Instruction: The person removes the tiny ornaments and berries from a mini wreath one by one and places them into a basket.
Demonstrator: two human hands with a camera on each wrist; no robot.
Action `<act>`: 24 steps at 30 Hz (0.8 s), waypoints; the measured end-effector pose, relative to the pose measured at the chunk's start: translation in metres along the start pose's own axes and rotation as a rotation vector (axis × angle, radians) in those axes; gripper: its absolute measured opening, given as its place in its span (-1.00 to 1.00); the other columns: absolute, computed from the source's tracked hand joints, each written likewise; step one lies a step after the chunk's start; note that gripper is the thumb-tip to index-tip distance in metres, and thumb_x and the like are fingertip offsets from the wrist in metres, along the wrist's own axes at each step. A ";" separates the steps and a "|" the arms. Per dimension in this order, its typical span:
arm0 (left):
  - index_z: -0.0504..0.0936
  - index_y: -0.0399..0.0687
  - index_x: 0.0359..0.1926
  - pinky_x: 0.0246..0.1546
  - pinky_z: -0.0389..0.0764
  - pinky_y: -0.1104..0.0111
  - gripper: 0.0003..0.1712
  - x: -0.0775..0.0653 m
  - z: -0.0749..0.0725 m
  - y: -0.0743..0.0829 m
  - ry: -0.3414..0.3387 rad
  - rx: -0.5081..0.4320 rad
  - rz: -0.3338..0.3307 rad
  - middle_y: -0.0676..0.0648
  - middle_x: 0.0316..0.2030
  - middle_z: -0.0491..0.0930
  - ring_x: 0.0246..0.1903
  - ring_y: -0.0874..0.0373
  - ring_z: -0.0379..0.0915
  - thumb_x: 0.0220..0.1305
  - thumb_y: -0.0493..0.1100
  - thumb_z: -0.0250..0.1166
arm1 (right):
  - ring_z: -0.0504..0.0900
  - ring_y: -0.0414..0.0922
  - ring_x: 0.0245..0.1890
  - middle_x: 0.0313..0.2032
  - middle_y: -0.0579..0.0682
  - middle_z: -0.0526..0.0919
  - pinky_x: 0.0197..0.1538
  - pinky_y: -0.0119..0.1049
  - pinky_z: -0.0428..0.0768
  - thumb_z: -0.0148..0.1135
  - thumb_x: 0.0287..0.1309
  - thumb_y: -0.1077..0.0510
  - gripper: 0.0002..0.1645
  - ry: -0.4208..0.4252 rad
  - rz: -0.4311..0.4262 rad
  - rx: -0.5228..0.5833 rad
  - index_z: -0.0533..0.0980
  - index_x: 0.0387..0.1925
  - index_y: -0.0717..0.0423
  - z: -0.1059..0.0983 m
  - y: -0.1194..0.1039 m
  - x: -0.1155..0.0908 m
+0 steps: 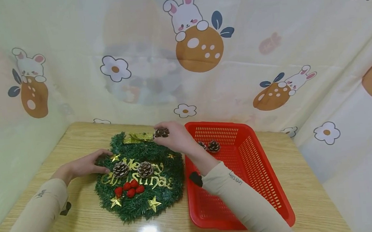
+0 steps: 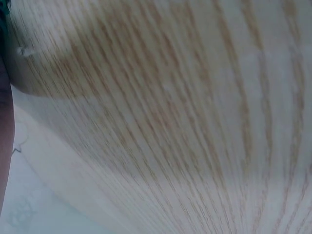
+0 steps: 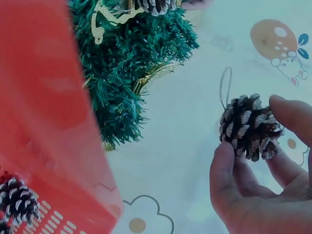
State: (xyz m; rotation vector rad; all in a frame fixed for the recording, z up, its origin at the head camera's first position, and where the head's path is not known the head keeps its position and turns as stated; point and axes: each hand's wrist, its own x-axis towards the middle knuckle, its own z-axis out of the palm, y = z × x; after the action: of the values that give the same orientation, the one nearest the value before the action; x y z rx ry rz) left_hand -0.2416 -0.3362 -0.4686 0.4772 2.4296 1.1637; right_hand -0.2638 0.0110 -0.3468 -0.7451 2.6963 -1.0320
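Observation:
A green Christmas wreath [image 1: 140, 203] lies on the table, bearing gold "Merry Christmas" lettering, gold stars, red berries [image 1: 130, 188] and two pine cones [image 1: 145, 169]. At its left edge my left hand [image 1: 86, 165] rests with thumb and fingers apart. My right hand [image 1: 176, 136] holds a frosted brown pine cone [image 3: 248, 127] between thumb and fingers, above the wreath's upper right edge. A thin loop [image 3: 225, 87] sticks up from this cone in the right wrist view. Near the wreath's top lies a gold ribbon [image 1: 138, 137]. The left wrist view shows mostly table.
To the right of the wreath stands a red plastic basket [image 1: 262, 168] with slotted walls. Loose pine cones [image 1: 214, 146] lie at its far end, partly behind my right arm. A printed curtain [image 1: 148, 97] hangs behind and beside the wooden table [image 1: 92, 214].

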 end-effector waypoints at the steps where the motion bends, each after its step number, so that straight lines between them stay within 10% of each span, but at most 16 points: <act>1: 0.16 -0.23 0.40 0.22 0.19 -0.25 -0.19 0.000 0.000 0.000 -0.002 0.003 0.005 -0.44 0.34 0.12 0.32 -0.43 0.01 0.29 -0.04 0.34 | 0.42 -0.02 0.25 0.24 -0.05 0.50 0.21 -0.03 0.44 0.27 0.27 0.02 -0.48 0.015 -0.010 -0.003 0.49 0.25 -0.05 -0.001 0.001 -0.002; 24: 0.17 -0.22 0.39 0.21 0.20 -0.25 -0.19 0.000 0.000 -0.003 0.005 0.027 0.000 -0.42 0.33 0.14 0.32 -0.42 0.02 0.28 -0.02 0.34 | 0.57 -0.04 0.05 0.08 -0.03 0.57 0.02 -0.10 0.59 0.34 0.21 0.08 -0.49 0.162 0.048 0.091 0.51 0.21 -0.05 -0.024 0.042 -0.052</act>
State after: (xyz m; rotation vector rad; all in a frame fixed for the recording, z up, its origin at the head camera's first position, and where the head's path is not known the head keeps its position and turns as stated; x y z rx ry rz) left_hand -0.2421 -0.3376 -0.4713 0.4838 2.4524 1.1344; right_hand -0.2428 0.0779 -0.3583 -0.6015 2.7631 -1.2440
